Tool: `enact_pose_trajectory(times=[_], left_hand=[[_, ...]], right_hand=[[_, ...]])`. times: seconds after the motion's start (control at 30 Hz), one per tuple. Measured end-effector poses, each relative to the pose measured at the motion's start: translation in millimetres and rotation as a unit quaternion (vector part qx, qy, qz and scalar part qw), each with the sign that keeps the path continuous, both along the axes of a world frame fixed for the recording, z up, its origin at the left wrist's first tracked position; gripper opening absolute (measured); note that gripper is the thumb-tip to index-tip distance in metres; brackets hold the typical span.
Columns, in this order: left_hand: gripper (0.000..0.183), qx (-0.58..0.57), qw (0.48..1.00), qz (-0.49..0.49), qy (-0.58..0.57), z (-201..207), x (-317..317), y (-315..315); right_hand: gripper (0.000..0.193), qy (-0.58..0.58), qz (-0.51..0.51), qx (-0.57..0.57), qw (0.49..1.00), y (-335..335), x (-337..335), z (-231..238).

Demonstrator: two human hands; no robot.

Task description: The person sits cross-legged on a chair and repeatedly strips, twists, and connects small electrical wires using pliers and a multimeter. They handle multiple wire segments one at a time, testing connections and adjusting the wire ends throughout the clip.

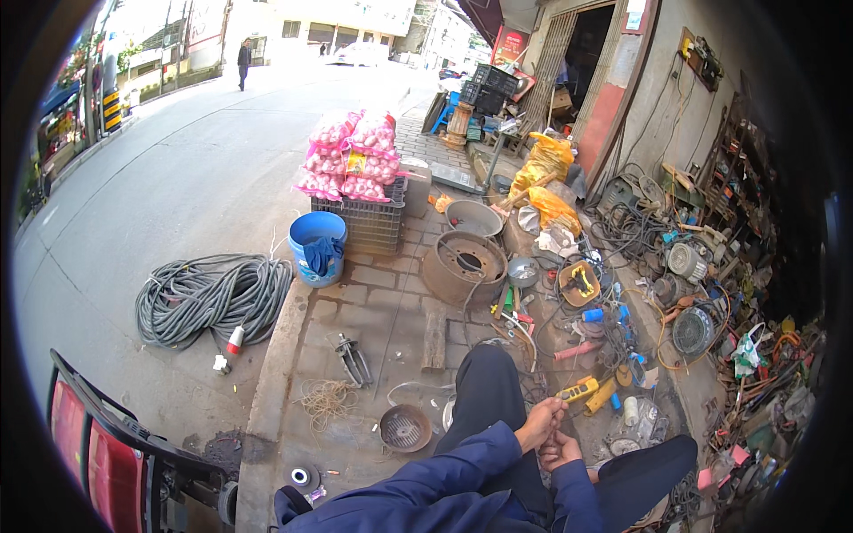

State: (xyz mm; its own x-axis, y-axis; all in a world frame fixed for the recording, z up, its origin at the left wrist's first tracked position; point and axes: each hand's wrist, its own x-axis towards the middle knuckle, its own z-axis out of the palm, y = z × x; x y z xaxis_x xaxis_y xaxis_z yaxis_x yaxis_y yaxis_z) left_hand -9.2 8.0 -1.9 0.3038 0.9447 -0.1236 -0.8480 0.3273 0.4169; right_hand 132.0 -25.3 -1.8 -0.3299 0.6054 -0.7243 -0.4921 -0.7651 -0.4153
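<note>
My left hand (pixel 540 425) and my right hand (pixel 560 451) are close together above my lap, fingers curled and pinched. Whatever lies between the fingertips is too small or hidden to make out. Just past the left fingertips is a yellow push-button control box (pixel 578 389); I cannot tell whether the hand touches it. A yellow cylindrical piece (pixel 601 397) lies beside the box. Near my knees are a blue cylinder (pixel 616 401), a white cylinder (pixel 631 410) and a clear plastic bag (pixel 653 420).
A rusty bowl (pixel 405 429), a gear puller (pixel 354 361) and a rusty wheel rim (pixel 464 268) sit on the paving. Left are a blue bucket (pixel 317 249), coiled cable (pixel 211 300) and a red-backed chair (pixel 93 440). Tools and motors (pixel 686 262) crowd the right.
</note>
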Motion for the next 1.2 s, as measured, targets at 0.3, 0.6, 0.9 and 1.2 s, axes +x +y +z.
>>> enact_pose_trajectory(times=[0.3,0.6,0.9,1.2], left_hand=[[0.022,0.01,0.997,-0.057,0.051,5.8,3.4,-12.1],[0.018,0.002,0.983,-0.173,0.063,-15.5,37.0,-78.9],[0.017,0.007,0.979,-0.2,0.04,28.5,23.5,-128.0],[0.015,-0.145,0.982,-0.054,-0.103,12.9,15.7,-11.6]], right_hand=[[0.017,-0.073,-0.094,-0.004,0.993,11.8,5.5,-25.1],[0.025,-0.179,-0.168,0.037,0.969,7.3,30.4,-60.4],[0.034,-0.171,-0.061,0.088,0.979,14.7,4.6,-63.9],[0.044,-0.154,-0.002,0.108,0.982,13.9,13.0,-66.5]])
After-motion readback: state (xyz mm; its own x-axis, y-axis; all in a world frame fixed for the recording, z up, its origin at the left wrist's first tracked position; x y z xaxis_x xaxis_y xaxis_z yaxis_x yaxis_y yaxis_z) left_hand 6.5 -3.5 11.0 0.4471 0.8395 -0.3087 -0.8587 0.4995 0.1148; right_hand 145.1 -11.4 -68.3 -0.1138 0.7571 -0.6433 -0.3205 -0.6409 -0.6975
